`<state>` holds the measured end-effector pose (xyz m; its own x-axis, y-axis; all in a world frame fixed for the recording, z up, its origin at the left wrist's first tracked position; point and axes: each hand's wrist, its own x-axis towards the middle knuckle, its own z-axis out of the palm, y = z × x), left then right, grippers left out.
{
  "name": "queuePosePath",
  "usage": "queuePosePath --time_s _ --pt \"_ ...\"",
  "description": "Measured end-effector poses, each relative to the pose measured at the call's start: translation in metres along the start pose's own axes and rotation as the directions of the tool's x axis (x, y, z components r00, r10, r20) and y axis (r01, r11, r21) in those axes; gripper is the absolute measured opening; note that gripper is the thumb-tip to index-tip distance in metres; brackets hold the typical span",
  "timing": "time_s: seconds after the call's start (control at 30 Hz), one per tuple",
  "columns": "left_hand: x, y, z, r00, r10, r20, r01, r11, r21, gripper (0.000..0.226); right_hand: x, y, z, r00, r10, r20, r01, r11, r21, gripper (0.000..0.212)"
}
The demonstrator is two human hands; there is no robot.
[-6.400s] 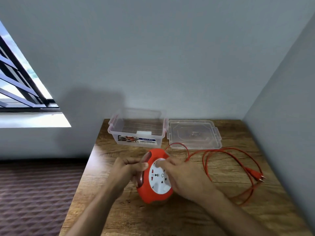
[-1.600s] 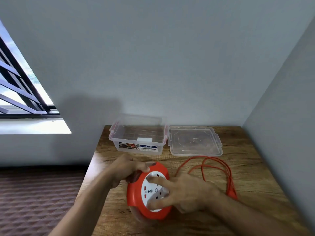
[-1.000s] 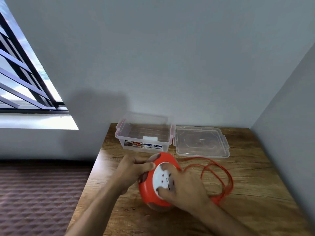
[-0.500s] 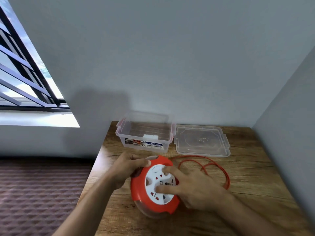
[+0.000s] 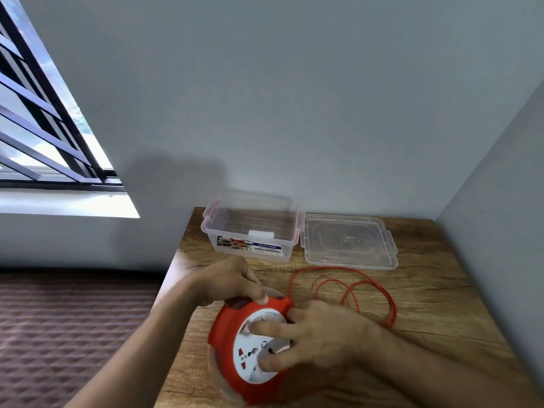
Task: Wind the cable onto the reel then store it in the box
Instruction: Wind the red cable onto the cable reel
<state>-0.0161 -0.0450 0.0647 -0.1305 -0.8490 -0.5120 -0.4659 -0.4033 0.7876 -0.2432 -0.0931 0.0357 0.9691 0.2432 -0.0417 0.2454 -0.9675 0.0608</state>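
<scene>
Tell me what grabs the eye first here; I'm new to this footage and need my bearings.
The red cable reel near the table's front edge, its top gripped by the left hand while the right hand presses its white socket face. Beside it to the right, loose orange cable loops. Behind, the clear box stands open, its lid alongside.

1. Cable reel (image 5: 229, 334): red housing, white socket face with small red and dark marks.
2. Cable (image 5: 365, 285), at 2 o'clock from the reel: orange-red.
3. Storage box (image 5: 250, 231): clear plastic, pinkish-red clips, blue-and-white label.
4. Lid (image 5: 348, 242): clear.
5. Table (image 5: 435, 304): brown wood grain.
6. Floor (image 5: 59, 334), at 9 o'clock: maroon diamond pattern.
</scene>
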Motion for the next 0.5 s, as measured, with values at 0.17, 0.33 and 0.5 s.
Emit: queuePosePath --time_s 0.17,0.33,0.5 --pt "0.005 0.013 -0.001 0.997 -0.059 0.045 0.054 0.994 0.094 0.023 0.01 0.003 -0.006 0.996 -0.029 0.085 0.034 0.998 -0.057 0.045" --pt "0.01 0.014 0.0 1.0 -0.031 0.002 0.03 0.991 0.127 0.032 0.018 -0.002 0.0 0.994 0.007 0.109 0.0 0.998 -0.068 0.045" --pt "0.011 0.003 -0.005 0.995 0.06 -0.083 -0.06 0.998 0.011 0.029 0.013 -0.003 0.022 0.987 0.16 0.003 -0.158 0.978 -0.135 0.038"
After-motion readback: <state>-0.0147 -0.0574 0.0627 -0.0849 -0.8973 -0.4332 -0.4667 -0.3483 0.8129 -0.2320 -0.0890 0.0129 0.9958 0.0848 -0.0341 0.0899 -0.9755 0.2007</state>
